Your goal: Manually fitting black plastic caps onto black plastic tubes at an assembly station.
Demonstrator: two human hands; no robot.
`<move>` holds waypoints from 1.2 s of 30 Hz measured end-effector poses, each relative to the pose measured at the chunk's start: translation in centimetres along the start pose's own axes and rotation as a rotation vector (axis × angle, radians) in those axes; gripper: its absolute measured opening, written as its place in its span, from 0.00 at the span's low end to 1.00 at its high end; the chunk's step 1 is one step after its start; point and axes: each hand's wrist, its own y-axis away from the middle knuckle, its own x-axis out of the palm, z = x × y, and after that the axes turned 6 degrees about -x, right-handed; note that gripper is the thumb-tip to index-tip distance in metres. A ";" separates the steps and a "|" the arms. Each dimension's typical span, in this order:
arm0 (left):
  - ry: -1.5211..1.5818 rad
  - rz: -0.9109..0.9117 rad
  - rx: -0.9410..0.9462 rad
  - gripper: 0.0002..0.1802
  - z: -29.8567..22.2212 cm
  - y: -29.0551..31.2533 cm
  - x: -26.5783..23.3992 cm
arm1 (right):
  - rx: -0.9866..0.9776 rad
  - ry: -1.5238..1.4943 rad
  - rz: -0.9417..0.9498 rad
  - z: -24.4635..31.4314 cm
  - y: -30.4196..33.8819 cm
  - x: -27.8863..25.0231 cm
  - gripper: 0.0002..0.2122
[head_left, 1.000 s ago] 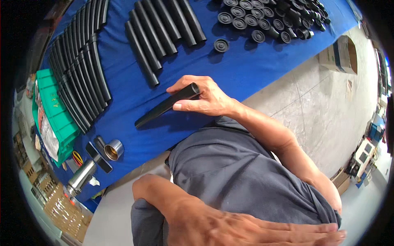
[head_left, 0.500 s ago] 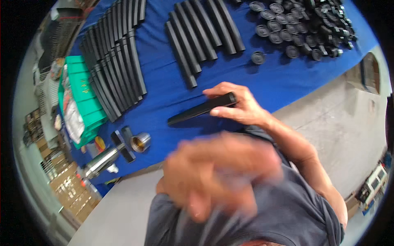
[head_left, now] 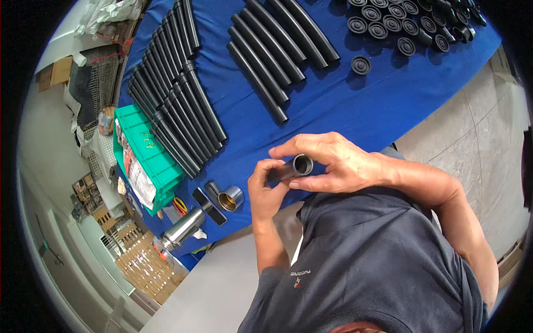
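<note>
A short black plastic tube (head_left: 282, 172) is held in front of my chest, its hollow end tipped up toward the view. My left hand (head_left: 265, 187) wraps around the tube's lower part, and its far end is hidden there. Around the hollow end curve the thumb and fingers of my right hand (head_left: 345, 164), with the thumb against the side near the rim. Beyond my hands, several black tubes (head_left: 266, 64) lie side by side on a blue cloth (head_left: 327, 114). A larger group of black tubes (head_left: 186, 114) lies in rows to the left.
Round black ringed caps (head_left: 392, 23) crowd the far right, with a single cap (head_left: 361, 65) nearer. At left stand a green crate (head_left: 158, 152), a steel flask (head_left: 186, 226), a steel cup (head_left: 230, 198) and a black oblong piece (head_left: 209, 206). The table edge runs close before me.
My left hand, blurred close to the view before, has come down onto the tube. The tube has turned its hollow end toward the view, and my right hand stays at that end.
</note>
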 end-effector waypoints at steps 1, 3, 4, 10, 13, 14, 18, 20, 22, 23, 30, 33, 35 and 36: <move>0.046 0.108 -0.016 0.20 0.3 -0.1 -0.7 | 0.060 -0.031 0.065 0.2 0.0 -0.2 0.24; 0.118 0.225 -0.069 0.19 0.1 -0.1 -1.3 | 0.120 -0.079 0.132 0.7 0.0 -0.5 0.22; 0.117 0.229 -0.071 0.19 0.1 -0.1 -1.6 | 0.122 -0.079 0.129 0.6 0.2 -0.4 0.22; 0.093 0.375 -0.010 0.23 0.3 -0.3 -2.9 | 0.141 -0.106 0.129 0.0 0.9 -0.6 0.22; 0.122 0.437 -0.090 0.24 0.1 -0.3 -3.0 | 0.048 -0.078 0.040 -1.3 1.3 -0.3 0.20; 0.187 0.426 -0.134 0.24 -0.1 -0.2 -2.8 | 0.048 -0.080 0.042 -1.5 1.2 -0.4 0.20; 0.315 0.530 -0.223 0.25 0.4 -0.7 -2.7 | 0.083 -0.080 0.029 -2.2 1.4 -0.5 0.22; 0.329 0.489 -0.250 0.27 0.2 -0.7 -2.2 | 0.152 -0.211 -0.029 -2.4 1.5 -0.3 0.23; 0.345 0.442 -0.273 0.30 0.2 -0.5 -1.8 | 0.199 -0.160 0.020 -1.9 1.3 -0.7 0.25; 0.355 0.461 -0.244 0.26 0.4 -0.5 -1.7 | 0.246 -0.110 0.066 -1.6 1.2 -0.9 0.26; 1.076 0.117 0.099 0.24 -1.3 -0.5 2.4 | 0.083 0.254 0.239 0.4 1.0 -1.1 0.38; 1.108 0.074 -0.083 0.19 -0.9 -0.5 2.7 | 0.303 0.185 0.229 1.6 1.1 -1.7 0.26; 1.058 0.025 -0.353 0.17 -1.2 -0.2 3.0 | 0.256 0.244 0.110 2.3 0.7 -1.9 0.19; 1.060 0.018 -0.352 0.17 -0.9 0.1 2.6 | 0.255 0.241 0.116 2.4 0.5 -2.1 0.19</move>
